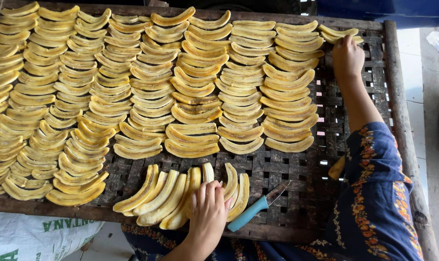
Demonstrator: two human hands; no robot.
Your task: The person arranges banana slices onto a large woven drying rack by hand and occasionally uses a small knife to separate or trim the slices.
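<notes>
Rows of yellow banana slices point(132, 87) lie overlapping in columns on a woven bamboo rack point(297, 179). My left hand point(207, 205) rests at the near edge on a loose pile of banana slices point(166, 193), fingers curled over one of them. My right hand point(347, 55), arm in a dark blue flowered sleeve point(374, 193), reaches to the far right corner. Its fingers close on a banana slice point(339, 33) at the top of a short new column.
A knife with a teal handle point(255, 208) lies on the rack just right of my left hand. One slice point(336, 168) shows beside my sleeve. A wooden pole point(398, 96) frames the rack's right side. A white sack point(30, 237) sits below left.
</notes>
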